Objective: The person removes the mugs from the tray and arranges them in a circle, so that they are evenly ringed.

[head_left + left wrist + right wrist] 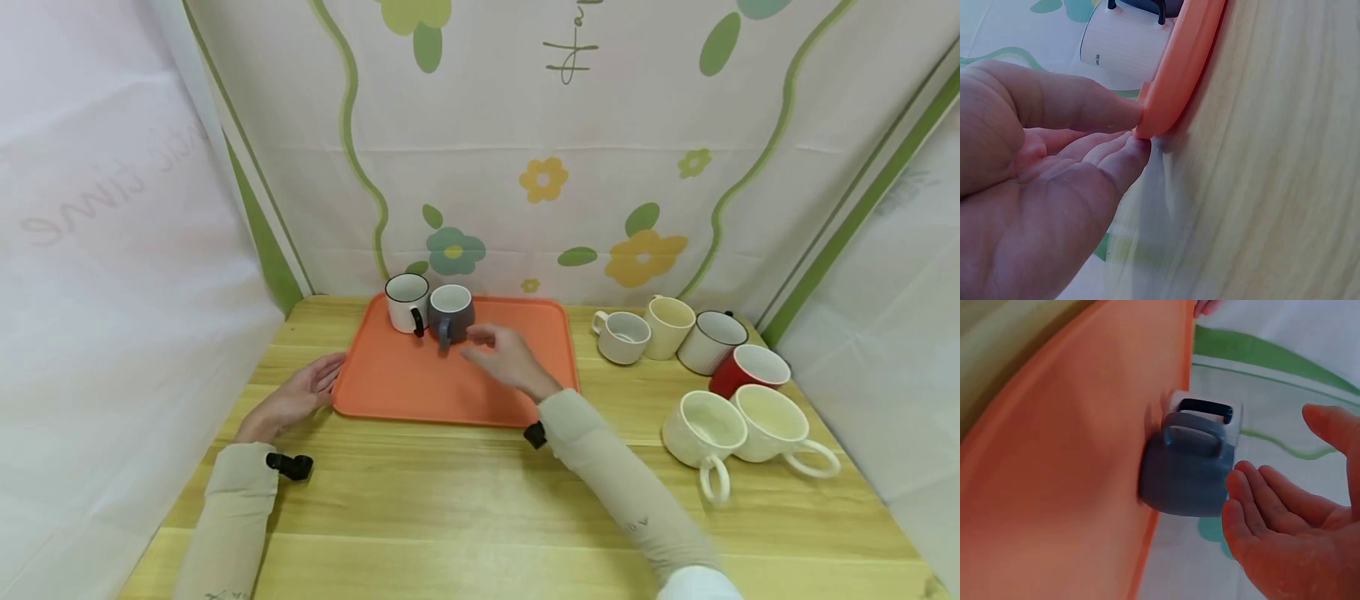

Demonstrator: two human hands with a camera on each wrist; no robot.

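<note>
An orange tray (450, 392) lies on the wooden table. At its back left stand a white mug with a black rim and black handle (403, 304) and, beside it, a dark grey-blue mug with a white inside (452, 315). My left hand (296, 398) is at the tray's left edge; in the left wrist view its thumb and fingers (1124, 164) pinch the rim. My right hand (510, 362) is held over the tray, just right of the grey-blue mug. Its fingers (1272, 509) are spread from the thumb and hold nothing.
At the right stand a small whitish cup (622, 340), a cream mug (670, 325), a black-rimmed white mug (708, 346), a red mug (731, 377) and two large cream mugs (693, 437) with round handles. A flowered curtain (480, 192) hangs behind and at the sides.
</note>
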